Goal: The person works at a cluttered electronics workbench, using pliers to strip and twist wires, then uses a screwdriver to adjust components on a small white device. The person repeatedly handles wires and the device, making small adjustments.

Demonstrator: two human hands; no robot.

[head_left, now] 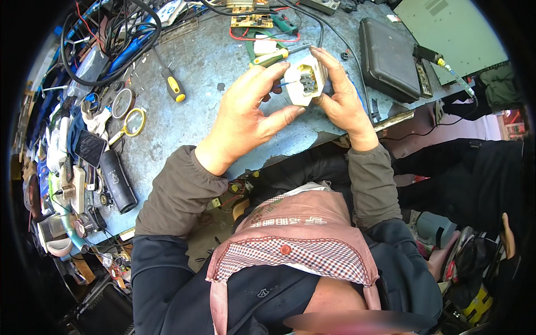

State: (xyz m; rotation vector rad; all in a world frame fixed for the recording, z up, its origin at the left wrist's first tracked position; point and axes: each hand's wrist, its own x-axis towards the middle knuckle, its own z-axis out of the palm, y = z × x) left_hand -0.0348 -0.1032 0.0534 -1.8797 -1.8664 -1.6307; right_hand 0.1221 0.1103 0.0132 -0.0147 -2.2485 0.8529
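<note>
A white multi-sided housing (296,90) is held up btwn the 2 hands, above the blue bench (195,120), w/ its hollow side facing the wearer; dark gray contacts (307,82) can be seen inside. Its L side is steadied by the L hand (243,109), fingers curled, thumb at the lower edge; its R side is gripped by the R hand (341,100), index along the top, thumb below. A thin blue strip (286,84) is seen at the L fingertips; wire or tool can't be told. Just beyond the L fingers, a yellow-green screwdriver (271,57) is laid, w/ a circuit board (251,18) farther off. Left of the L hand, a yellow-black screwdriver (174,88) & a yellow-rimmed magnifier (134,121) are placed. Right of the R hand, a black case (389,58) is set.
</note>
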